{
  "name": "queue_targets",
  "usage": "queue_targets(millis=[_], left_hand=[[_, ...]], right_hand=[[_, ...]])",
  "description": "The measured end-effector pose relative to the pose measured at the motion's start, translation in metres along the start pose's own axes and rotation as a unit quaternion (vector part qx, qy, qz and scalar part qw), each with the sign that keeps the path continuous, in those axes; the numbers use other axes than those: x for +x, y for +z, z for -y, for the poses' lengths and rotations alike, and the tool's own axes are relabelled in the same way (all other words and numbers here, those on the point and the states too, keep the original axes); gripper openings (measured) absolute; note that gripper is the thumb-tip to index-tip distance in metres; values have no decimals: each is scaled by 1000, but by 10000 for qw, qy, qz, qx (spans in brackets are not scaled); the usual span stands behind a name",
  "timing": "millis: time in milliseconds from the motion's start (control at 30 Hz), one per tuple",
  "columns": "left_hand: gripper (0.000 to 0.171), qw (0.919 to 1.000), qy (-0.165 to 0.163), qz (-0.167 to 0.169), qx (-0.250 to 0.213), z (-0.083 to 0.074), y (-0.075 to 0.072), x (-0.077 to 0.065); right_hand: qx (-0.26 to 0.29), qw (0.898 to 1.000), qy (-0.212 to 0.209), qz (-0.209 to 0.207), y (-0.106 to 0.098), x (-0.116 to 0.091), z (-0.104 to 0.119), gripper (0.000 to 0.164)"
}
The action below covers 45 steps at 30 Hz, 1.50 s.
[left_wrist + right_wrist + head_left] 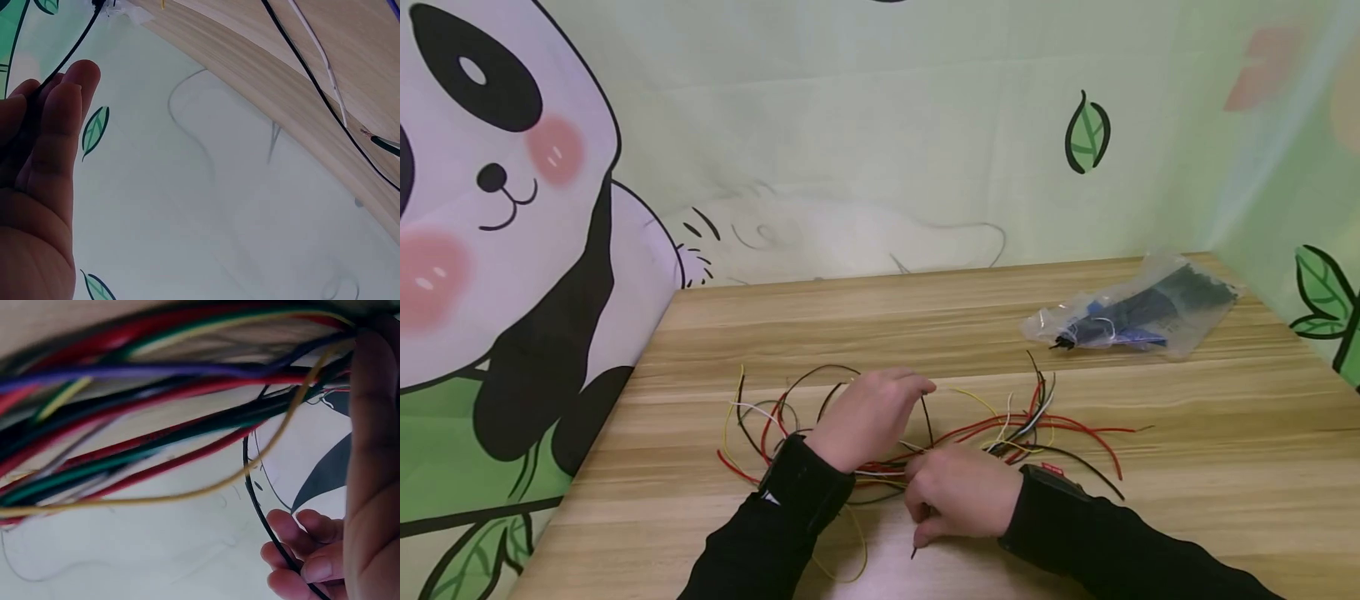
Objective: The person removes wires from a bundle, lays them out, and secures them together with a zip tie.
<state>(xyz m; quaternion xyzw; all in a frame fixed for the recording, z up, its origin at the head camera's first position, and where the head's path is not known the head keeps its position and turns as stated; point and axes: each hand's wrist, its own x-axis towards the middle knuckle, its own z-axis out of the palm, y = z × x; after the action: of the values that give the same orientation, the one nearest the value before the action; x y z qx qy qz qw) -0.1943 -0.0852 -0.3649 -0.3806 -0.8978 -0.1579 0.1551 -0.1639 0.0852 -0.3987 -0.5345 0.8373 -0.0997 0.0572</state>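
Observation:
A loose bundle of thin wires (pixel 880 472) in red, black, white, yellow and green lies across the wooden table, ends fanned out on both sides. Above its middle, my left hand (pixel 868 417) pinches a black wire (pixel 928 421) between thumb and fingers; this wire (pixel 70 55) stretches taut in the left wrist view. The right hand (pixel 962 490) is at the bundle's near side, its fingers curled, gripping a wire whose dark tip (pixel 913 552) pokes out below the thumb. In the right wrist view, the black wire (pixel 250 478) passes behind the bundle toward the left hand (pixel 306 556).
A clear plastic bag (pixel 1150 308) with dark and blue contents lies at the table's back right. Printed fabric with a panda (pixel 550 275) and leaves stands behind and beside the table (pixel 647 517). A yellow wire loop (pixel 863 550) hangs toward the front.

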Motion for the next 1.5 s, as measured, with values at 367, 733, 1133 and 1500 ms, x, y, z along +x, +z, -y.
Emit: queue_targets(millis=[367,733,1133,1500], left_hand=[[27,9998,-120,125,53,0,-1,-1],[26,9998,-165,120,45,1,2,-1],[25,9997,-160,164,68,1,2,-2],[24,9995,-221,216,-9,2,2,-2]], right_hand=[[-276,9995,25,157,-1,0,7,32],[-116,9996,-154,183,-1,-3,10,31],[-1301,9889,-616,-364,1,-2,15,24],[-2027,9734,-821,-688,8,0,19,25]])
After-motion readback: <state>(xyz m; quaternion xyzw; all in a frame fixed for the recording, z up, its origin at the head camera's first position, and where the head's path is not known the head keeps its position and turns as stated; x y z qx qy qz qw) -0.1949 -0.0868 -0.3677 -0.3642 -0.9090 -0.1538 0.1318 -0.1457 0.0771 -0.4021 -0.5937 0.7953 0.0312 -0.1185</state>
